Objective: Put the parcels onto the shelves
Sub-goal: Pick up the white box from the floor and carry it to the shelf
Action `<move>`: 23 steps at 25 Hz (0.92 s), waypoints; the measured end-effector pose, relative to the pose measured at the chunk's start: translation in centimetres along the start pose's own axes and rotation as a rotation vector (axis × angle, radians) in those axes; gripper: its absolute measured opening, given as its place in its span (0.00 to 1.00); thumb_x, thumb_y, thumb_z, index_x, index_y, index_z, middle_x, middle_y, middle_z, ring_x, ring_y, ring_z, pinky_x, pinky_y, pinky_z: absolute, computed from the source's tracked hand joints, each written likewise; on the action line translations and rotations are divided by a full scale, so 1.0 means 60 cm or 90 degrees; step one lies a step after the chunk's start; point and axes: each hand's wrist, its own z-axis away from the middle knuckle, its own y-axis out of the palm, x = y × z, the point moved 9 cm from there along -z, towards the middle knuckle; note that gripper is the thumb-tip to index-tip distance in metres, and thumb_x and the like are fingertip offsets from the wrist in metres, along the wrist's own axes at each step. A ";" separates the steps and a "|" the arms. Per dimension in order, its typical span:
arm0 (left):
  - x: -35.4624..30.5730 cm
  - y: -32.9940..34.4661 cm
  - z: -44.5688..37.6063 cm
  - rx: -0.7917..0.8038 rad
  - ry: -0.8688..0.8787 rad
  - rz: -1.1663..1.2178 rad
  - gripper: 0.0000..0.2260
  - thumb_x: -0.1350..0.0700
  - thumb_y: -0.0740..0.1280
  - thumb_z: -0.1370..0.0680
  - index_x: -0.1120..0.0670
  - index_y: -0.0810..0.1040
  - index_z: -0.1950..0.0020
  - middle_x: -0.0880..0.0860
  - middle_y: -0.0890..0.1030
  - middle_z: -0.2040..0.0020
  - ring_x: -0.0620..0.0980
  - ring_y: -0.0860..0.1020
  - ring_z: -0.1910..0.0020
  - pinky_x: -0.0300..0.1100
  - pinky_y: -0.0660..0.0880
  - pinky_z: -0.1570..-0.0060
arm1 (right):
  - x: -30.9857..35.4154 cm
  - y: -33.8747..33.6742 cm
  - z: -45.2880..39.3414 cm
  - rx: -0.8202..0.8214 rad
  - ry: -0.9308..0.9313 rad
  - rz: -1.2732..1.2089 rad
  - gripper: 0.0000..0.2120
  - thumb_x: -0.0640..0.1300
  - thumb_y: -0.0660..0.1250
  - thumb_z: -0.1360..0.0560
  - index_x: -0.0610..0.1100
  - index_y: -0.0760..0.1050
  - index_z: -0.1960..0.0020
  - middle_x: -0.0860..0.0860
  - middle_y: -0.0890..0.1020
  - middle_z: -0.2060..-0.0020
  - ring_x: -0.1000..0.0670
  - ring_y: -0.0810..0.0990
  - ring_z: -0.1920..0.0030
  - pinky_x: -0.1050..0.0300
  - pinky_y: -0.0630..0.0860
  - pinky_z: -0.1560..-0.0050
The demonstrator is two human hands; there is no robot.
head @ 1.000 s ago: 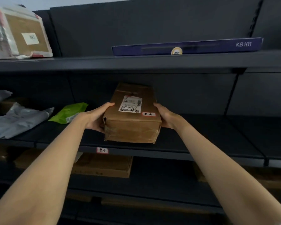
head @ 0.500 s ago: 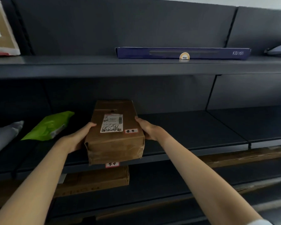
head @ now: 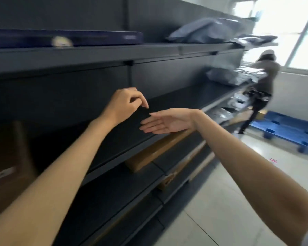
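The brown cardboard parcel rests on the dark middle shelf at the far left edge of the blurred view, with neither hand on it. My left hand hovers in front of the middle shelf with its fingers loosely curled and nothing in them. Just to its right, my right hand is held flat, palm up, fingers apart and empty.
A long dark-blue box lies on the top shelf. Grey mailer bags sit on the shelves further right. Flat brown boxes lie on the lower shelves. A person stands at the aisle's end beside a blue pallet.
Both hands have let go of the brown parcel, which stays on the middle shelf. The view has swung right along the aisle, and the hands now hang free in front of the shelf.
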 end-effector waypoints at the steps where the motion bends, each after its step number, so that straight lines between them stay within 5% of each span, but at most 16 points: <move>1: -0.024 0.084 -0.042 0.034 -0.020 0.121 0.15 0.64 0.59 0.25 0.53 0.86 0.55 0.51 0.84 0.54 0.47 0.81 0.52 0.42 0.76 0.47 | -0.021 -0.069 0.082 -0.033 -0.010 -0.019 0.24 0.51 0.61 0.22 0.41 0.69 0.29 0.46 0.77 0.33 0.49 0.74 0.32 0.52 0.65 0.28; 5: -0.115 0.361 -0.175 0.076 -0.064 0.411 0.18 0.67 0.56 0.23 0.60 0.82 0.42 0.57 0.83 0.43 0.46 0.79 0.47 0.35 0.76 0.46 | -0.104 -0.313 0.435 -0.251 -0.133 -0.148 0.15 0.47 0.65 0.27 0.44 0.81 0.43 0.50 0.85 0.51 0.52 0.83 0.48 0.51 0.74 0.35; 7: -0.160 0.519 -0.237 0.166 -0.099 0.487 0.18 0.69 0.54 0.21 0.63 0.79 0.38 0.58 0.81 0.41 0.48 0.78 0.43 0.33 0.74 0.48 | -0.179 -0.432 0.623 -0.474 -0.150 -0.165 0.17 0.47 0.59 0.25 0.48 0.82 0.43 0.52 0.86 0.48 0.52 0.83 0.44 0.53 0.77 0.39; 9: -0.198 0.666 -0.290 0.258 -0.140 0.529 0.18 0.69 0.53 0.21 0.64 0.77 0.35 0.58 0.79 0.40 0.52 0.76 0.37 0.37 0.72 0.45 | -0.274 -0.528 0.769 -0.661 -0.127 -0.180 0.19 0.51 0.64 0.27 0.52 0.77 0.37 0.54 0.83 0.41 0.51 0.75 0.33 0.55 0.77 0.42; 12: -0.250 0.855 -0.365 0.366 -0.205 0.554 0.19 0.67 0.52 0.19 0.64 0.72 0.31 0.58 0.76 0.37 0.51 0.72 0.37 0.39 0.70 0.46 | -0.393 -0.640 0.910 -0.872 -0.109 -0.224 0.47 0.60 0.79 0.46 0.52 0.69 0.30 0.54 0.79 0.38 0.50 0.68 0.29 0.52 0.68 0.35; 17: -0.307 1.149 -0.490 0.531 -0.172 0.494 0.17 0.61 0.56 0.17 0.58 0.68 0.29 0.52 0.75 0.39 0.49 0.69 0.36 0.38 0.66 0.40 | -0.539 -0.813 0.965 -0.966 -0.059 -0.282 0.62 0.59 0.79 0.46 0.54 0.46 0.22 0.50 0.60 0.23 0.49 0.57 0.23 0.47 0.54 0.24; 19: -0.297 1.303 -0.541 0.632 -0.100 0.401 0.27 0.45 0.62 0.21 0.54 0.63 0.25 0.53 0.72 0.31 0.52 0.66 0.28 0.43 0.65 0.31 | -0.584 -0.901 0.989 -0.970 -0.024 -0.275 0.66 0.62 0.80 0.50 0.59 0.45 0.23 0.52 0.60 0.25 0.51 0.57 0.24 0.46 0.52 0.24; 21: -0.284 1.446 -0.618 0.700 -0.135 0.389 0.41 0.30 0.60 0.28 0.48 0.54 0.21 0.54 0.59 0.21 0.56 0.59 0.23 0.55 0.57 0.25 | -0.627 -1.018 1.036 -1.009 -0.015 -0.276 0.64 0.64 0.80 0.51 0.62 0.47 0.24 0.55 0.59 0.24 0.52 0.58 0.24 0.45 0.51 0.24; 23: -0.312 1.500 -0.698 0.719 -0.207 0.431 0.35 0.35 0.53 0.22 0.49 0.48 0.20 0.53 0.50 0.19 0.55 0.51 0.21 0.56 0.52 0.25 | -0.662 -1.120 1.076 -1.052 -0.023 -0.297 0.63 0.66 0.80 0.52 0.64 0.48 0.25 0.55 0.58 0.23 0.52 0.57 0.24 0.44 0.51 0.24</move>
